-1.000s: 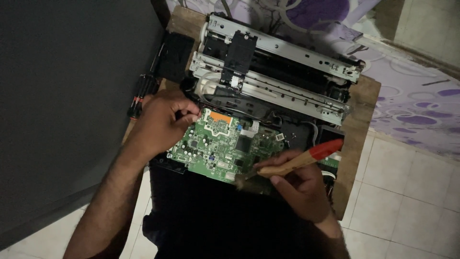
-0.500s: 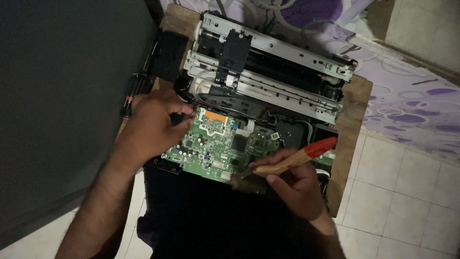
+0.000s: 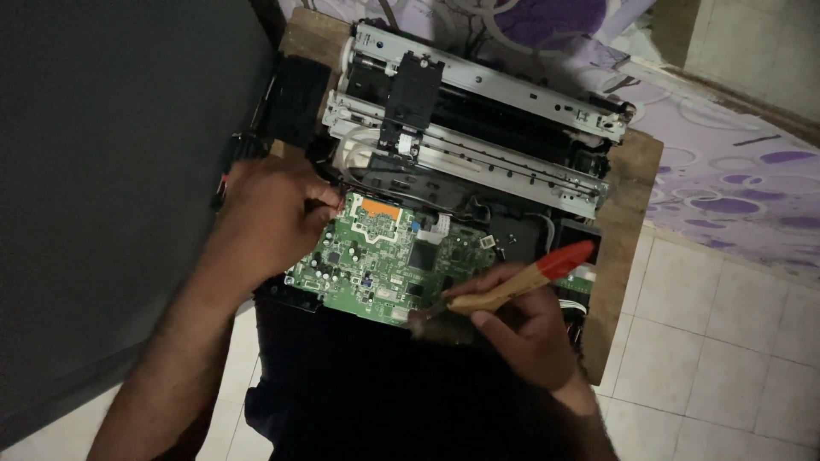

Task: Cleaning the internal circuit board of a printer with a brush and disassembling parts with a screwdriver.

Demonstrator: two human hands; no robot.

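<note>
My right hand (image 3: 521, 329) is closed around a wooden red-tipped brush (image 3: 512, 286), bristles on the green circuit board (image 3: 384, 260) near edge; my left hand (image 3: 269, 218) pinches the board's left corner.

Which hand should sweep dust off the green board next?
Probably the right hand: it already grips the brush, bristles at the green board's near edge. The left hand pinches the board's far corner.

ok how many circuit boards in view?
1. The green circuit board lies at the front of the opened printer; left hand grips its left edge, right hand holds a brush at its near edge. Others may be hidden.
</note>
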